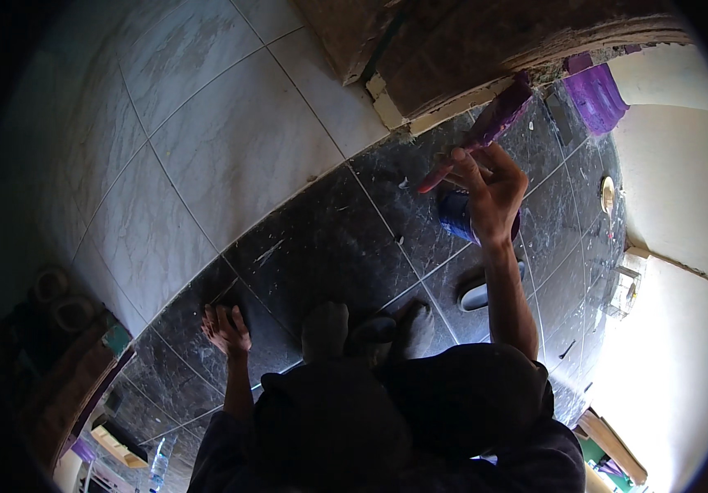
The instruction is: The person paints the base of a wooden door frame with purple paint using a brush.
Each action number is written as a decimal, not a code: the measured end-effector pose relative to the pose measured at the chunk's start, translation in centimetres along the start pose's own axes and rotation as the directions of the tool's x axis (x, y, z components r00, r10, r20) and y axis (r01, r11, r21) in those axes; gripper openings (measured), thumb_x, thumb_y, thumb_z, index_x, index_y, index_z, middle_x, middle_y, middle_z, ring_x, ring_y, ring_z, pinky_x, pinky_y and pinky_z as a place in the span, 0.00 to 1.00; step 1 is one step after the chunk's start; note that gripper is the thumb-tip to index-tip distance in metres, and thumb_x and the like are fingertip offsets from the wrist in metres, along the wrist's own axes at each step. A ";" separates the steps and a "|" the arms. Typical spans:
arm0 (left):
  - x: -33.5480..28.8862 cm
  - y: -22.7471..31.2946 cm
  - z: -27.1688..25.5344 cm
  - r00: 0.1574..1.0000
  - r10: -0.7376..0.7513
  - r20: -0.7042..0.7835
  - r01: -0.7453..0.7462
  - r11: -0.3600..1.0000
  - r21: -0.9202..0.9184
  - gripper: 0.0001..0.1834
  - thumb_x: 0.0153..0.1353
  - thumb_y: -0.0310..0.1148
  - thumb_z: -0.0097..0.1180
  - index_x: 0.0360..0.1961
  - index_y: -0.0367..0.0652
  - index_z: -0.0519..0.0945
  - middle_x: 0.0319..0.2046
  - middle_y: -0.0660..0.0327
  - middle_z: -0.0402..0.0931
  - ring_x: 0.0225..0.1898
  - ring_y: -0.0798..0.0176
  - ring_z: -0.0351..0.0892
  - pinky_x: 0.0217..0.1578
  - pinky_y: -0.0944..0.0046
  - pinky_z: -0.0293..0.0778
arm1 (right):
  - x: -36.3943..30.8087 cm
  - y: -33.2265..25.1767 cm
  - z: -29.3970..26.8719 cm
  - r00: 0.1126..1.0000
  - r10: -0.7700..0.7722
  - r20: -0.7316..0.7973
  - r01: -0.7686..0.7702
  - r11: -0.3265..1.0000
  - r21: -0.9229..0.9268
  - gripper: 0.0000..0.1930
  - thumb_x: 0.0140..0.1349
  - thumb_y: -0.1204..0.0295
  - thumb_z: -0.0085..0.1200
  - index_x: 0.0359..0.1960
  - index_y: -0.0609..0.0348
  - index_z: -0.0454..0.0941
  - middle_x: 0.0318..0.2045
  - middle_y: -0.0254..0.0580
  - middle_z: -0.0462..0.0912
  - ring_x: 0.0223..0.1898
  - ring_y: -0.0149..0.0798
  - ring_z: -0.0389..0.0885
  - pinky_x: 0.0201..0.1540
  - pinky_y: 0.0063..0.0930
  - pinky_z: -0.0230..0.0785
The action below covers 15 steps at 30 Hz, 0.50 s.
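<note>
My right hand [498, 193] is closed round the handle of a paintbrush [502, 113]. Purple paint coats the brush head, which reaches the foot of the brown wooden door frame [444, 62]. Below that hand, partly hidden by it, stands a dark blue paint can [455, 215] on the black tiles. My left hand [226, 329] is low over the dark floor [304, 238], fingers stretched out and holding nothing; whether it touches the tile I cannot tell.
White marbled tiles [230, 140] meet the black floor along a slanting edge. My feet [325, 329] are at the middle, near a slipper [475, 297]. Tape-like ring [607, 195] lies by the right wall. Purple paint [596, 99] covers a wall patch. A clear bottle [159, 467] stands lower left.
</note>
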State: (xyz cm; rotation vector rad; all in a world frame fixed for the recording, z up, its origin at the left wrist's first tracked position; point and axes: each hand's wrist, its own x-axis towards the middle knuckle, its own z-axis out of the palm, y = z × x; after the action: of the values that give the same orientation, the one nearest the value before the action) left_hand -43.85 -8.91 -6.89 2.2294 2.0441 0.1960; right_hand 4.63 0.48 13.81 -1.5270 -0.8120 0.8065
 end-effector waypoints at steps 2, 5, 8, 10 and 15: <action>-0.2 -0.3 0.3 1.000 0.008 -0.015 -0.008 1.000 -0.002 0.22 0.67 0.48 0.50 0.41 0.36 0.77 0.53 0.36 0.72 0.50 0.34 0.72 0.49 0.39 0.65 | 0.1 0.0 0.2 1.000 -0.009 -0.007 0.009 1.000 -0.004 0.18 0.61 0.75 0.63 0.49 0.75 0.76 0.40 0.54 0.85 0.41 0.44 0.87 0.42 0.35 0.85; -0.2 -0.2 0.1 0.999 0.020 -0.034 -0.020 1.000 0.012 0.22 0.67 0.48 0.50 0.41 0.35 0.77 0.53 0.36 0.72 0.50 0.34 0.71 0.49 0.39 0.64 | 0.1 0.3 -0.3 1.000 0.000 -0.013 0.000 1.000 0.004 0.18 0.61 0.75 0.63 0.49 0.75 0.76 0.40 0.54 0.85 0.41 0.43 0.87 0.42 0.35 0.85; -0.3 0.0 0.0 1.000 -0.006 -0.008 0.006 1.000 -0.006 0.22 0.68 0.49 0.49 0.41 0.36 0.77 0.53 0.35 0.71 0.51 0.32 0.71 0.51 0.38 0.63 | 0.1 0.5 -0.3 1.000 0.000 -0.007 0.000 1.000 0.004 0.18 0.61 0.75 0.63 0.49 0.75 0.76 0.40 0.53 0.85 0.41 0.43 0.87 0.42 0.35 0.85; -0.2 0.1 -0.1 0.999 -0.026 0.019 0.026 0.999 -0.027 0.22 0.69 0.49 0.47 0.42 0.37 0.77 0.53 0.34 0.71 0.52 0.30 0.70 0.52 0.37 0.62 | 0.2 0.5 -0.2 1.000 0.005 -0.004 -0.005 1.000 -0.012 0.18 0.61 0.75 0.63 0.49 0.75 0.76 0.40 0.53 0.85 0.40 0.43 0.87 0.42 0.35 0.85; -0.1 0.2 -0.1 1.000 -0.009 -0.019 0.009 1.000 -0.024 0.22 0.69 0.49 0.47 0.41 0.37 0.76 0.53 0.34 0.71 0.51 0.30 0.70 0.52 0.37 0.63 | 0.3 0.8 -0.2 1.000 0.030 0.000 -0.030 0.999 -0.022 0.18 0.61 0.75 0.63 0.49 0.75 0.76 0.40 0.54 0.85 0.41 0.43 0.86 0.42 0.35 0.85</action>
State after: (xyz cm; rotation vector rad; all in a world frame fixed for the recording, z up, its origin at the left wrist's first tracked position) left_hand -43.63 -9.01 -6.75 2.2125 2.0501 0.2395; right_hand 4.99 0.55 13.02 -1.5616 -0.8024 0.8223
